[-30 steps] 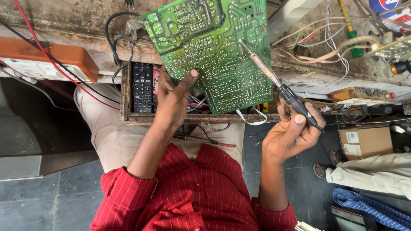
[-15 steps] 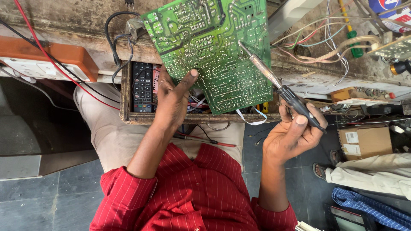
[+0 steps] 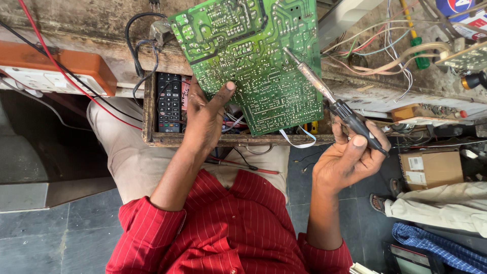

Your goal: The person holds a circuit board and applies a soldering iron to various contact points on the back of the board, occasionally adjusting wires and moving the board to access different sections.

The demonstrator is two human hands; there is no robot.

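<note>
The fingers of the right hand (image 3: 347, 160), at the middle right of the frame, are closed around the black handle of a soldering iron (image 3: 332, 104). The handle is pinched between the thumb and the bent fingers like a pen, probably so that the thin metal tip can be guided exactly. The shaft runs up and to the left, and its tip is laid on the green circuit board (image 3: 248, 56), at the right part of it.

The board is held up by the left hand (image 3: 205, 119), in the centre of the frame. The thumb is pressed on the solder side and the other fingers are hidden behind the lower left edge, so the board is gripped tilted, with its dotted, shiny solder points turned to the camera; this seems to be done to keep the joints visible.

Below the board an open wooden drawer (image 3: 148, 109) with worn edges is seen, and a black remote control (image 3: 169, 101) is lying inside it. An orange and white switch box (image 3: 56, 76) is fixed at the upper left, and loose wires (image 3: 385, 50) are spread at the upper right. A cardboard box (image 3: 431, 167) stands at the right.
</note>
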